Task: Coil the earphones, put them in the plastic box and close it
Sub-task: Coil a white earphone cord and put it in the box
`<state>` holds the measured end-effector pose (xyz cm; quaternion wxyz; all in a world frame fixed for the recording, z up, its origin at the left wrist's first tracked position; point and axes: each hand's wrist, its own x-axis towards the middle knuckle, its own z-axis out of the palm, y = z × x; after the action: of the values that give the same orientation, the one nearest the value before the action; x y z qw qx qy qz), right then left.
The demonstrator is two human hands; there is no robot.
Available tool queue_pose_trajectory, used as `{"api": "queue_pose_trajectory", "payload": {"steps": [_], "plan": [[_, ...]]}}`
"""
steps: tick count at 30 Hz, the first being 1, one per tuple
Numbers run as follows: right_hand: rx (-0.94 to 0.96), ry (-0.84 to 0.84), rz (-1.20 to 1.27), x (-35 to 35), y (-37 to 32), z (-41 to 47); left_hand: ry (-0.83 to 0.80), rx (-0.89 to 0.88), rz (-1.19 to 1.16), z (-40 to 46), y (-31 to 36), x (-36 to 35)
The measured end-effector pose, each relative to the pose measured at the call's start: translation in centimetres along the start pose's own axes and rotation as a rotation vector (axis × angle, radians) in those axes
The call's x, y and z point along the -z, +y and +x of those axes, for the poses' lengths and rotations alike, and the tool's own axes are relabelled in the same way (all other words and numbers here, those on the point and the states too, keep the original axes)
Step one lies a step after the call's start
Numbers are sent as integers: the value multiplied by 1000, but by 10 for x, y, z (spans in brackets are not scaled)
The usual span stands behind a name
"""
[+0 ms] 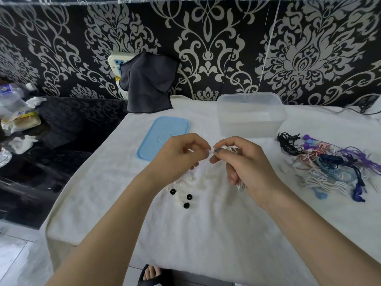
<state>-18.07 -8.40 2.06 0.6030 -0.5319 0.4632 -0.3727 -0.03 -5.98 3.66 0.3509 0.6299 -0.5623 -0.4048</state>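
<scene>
**Both hands on white earphones, box open**

Left hand (181, 155) and right hand (245, 164) meet above the white towel (206, 234), fingertips pinching a white earphone cable (232, 150) between them. Right hand's fingers curl round the coiled part; a loop shows below its palm. Clear plastic box (250, 114) sits open, beyond the right hand. Blue lid (162, 137) lies flat just beyond the left hand. Tangled earphone pile (329, 168) lies right of the right hand, apart from it. Loose ear tips (181, 195) lie under the left wrist.
</scene>
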Motion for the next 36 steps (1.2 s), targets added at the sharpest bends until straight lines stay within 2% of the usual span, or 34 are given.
{"api": "queue_pose_trajectory", "payload": {"steps": [9,20,36], "plan": [[68,19,-36,1,-2,-1,-18,4,-86,1,2,-1],[95,56,-38,1,-2,-1,-31,-31,-71,1,1,0],[-85,9,182,3,-5,2,9,-160,-50,0,1,-1]]}}
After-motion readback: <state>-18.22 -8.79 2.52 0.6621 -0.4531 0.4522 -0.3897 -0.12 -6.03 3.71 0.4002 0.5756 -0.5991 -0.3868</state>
